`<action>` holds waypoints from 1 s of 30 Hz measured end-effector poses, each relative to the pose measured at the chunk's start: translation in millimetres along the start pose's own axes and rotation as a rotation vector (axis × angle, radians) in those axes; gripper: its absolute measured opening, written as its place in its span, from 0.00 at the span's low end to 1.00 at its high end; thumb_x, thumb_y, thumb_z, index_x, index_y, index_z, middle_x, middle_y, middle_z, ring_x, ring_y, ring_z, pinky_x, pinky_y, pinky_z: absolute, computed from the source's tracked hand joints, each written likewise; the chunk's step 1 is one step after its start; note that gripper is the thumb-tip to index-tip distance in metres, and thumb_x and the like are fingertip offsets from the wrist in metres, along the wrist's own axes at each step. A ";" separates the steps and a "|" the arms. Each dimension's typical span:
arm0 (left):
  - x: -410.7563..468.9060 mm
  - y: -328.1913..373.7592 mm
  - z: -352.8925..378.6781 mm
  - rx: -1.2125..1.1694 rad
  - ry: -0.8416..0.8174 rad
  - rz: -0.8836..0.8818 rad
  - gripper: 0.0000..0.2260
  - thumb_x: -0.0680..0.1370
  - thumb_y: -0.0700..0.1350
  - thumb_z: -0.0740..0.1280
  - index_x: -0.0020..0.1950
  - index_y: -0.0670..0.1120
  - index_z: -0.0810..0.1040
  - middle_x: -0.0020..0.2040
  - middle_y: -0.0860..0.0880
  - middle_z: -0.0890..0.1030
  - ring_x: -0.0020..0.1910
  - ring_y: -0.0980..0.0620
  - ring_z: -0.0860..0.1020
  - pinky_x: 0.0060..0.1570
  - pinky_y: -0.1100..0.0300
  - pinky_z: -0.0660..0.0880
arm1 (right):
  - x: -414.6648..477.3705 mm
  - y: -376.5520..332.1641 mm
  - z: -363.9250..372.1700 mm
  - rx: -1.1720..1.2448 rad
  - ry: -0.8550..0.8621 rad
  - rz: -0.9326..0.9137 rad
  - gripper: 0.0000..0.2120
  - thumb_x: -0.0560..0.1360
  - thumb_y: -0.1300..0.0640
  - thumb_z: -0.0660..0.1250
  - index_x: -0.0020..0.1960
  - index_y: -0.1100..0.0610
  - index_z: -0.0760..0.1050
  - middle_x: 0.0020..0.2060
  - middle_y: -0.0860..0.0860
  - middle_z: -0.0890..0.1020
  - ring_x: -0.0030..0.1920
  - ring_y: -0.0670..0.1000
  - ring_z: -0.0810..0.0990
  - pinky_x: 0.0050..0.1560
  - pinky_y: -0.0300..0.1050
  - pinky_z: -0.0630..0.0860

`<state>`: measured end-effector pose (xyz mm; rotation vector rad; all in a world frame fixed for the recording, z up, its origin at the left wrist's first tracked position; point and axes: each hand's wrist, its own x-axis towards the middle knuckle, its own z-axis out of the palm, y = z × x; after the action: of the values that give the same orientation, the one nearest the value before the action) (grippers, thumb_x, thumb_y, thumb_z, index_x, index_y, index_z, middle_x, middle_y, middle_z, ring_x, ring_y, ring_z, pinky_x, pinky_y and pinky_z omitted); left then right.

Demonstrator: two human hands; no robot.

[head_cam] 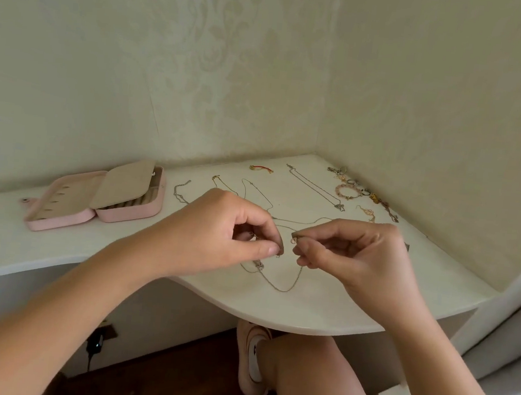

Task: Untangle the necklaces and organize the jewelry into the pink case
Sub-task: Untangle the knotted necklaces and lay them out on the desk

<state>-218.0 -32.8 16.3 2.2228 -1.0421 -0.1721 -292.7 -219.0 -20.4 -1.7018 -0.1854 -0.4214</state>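
My left hand (230,229) and my right hand (352,254) hover close together above the white table, each pinching part of a thin tangled silver chain (282,284) whose loop hangs down onto the tabletop. A small ring-shaped clasp shows at my right fingertips. The pink case (69,220) lies open at the left, with a beige flap folded over its right half. A second silver necklace (314,188) with a pendant lies stretched out at the back. More thin chains (253,190) lie behind my left hand.
A red cord bracelet (260,168) lies near the back wall. A pile of bracelets, rings and earrings (358,191) fills the right back corner. The curved table edge (272,321) is near my knee. Walls close the back and right.
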 end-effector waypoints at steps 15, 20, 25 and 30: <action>-1.1 19.5 -6.1 0.128 0.005 0.082 0.04 0.73 0.47 0.71 0.39 0.54 0.82 0.26 0.55 0.69 0.28 0.55 0.65 0.29 0.65 0.62 | -3.0 -10.8 -4.6 -0.080 -0.092 0.009 0.08 0.69 0.66 0.74 0.37 0.53 0.84 0.31 0.51 0.84 0.32 0.47 0.83 0.39 0.40 0.81; -0.1 19.6 -5.3 0.146 0.016 0.108 0.04 0.73 0.46 0.71 0.39 0.53 0.82 0.27 0.54 0.69 0.30 0.49 0.67 0.30 0.65 0.62 | -3.0 -11.8 -5.1 -0.115 -0.091 -0.006 0.08 0.69 0.66 0.74 0.37 0.54 0.84 0.31 0.52 0.84 0.32 0.51 0.83 0.41 0.45 0.82; -0.5 19.6 -4.6 0.211 0.043 0.178 0.05 0.74 0.45 0.71 0.38 0.54 0.82 0.28 0.60 0.73 0.30 0.51 0.69 0.30 0.67 0.64 | -2.1 -11.2 -4.5 -0.156 -0.059 -0.023 0.07 0.69 0.63 0.74 0.37 0.52 0.84 0.31 0.53 0.84 0.35 0.57 0.82 0.41 0.53 0.80; 0.4 18.0 -4.0 0.162 0.081 0.140 0.05 0.74 0.45 0.71 0.39 0.53 0.82 0.35 0.63 0.79 0.38 0.60 0.77 0.41 0.72 0.73 | -1.1 -8.5 -1.8 -0.206 0.033 -0.074 0.07 0.69 0.64 0.74 0.37 0.53 0.83 0.29 0.47 0.83 0.32 0.50 0.82 0.35 0.37 0.78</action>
<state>-227.7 -39.3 30.5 2.2686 -1.1990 0.0660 -297.1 -219.2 -12.7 -1.8928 -0.1866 -0.5377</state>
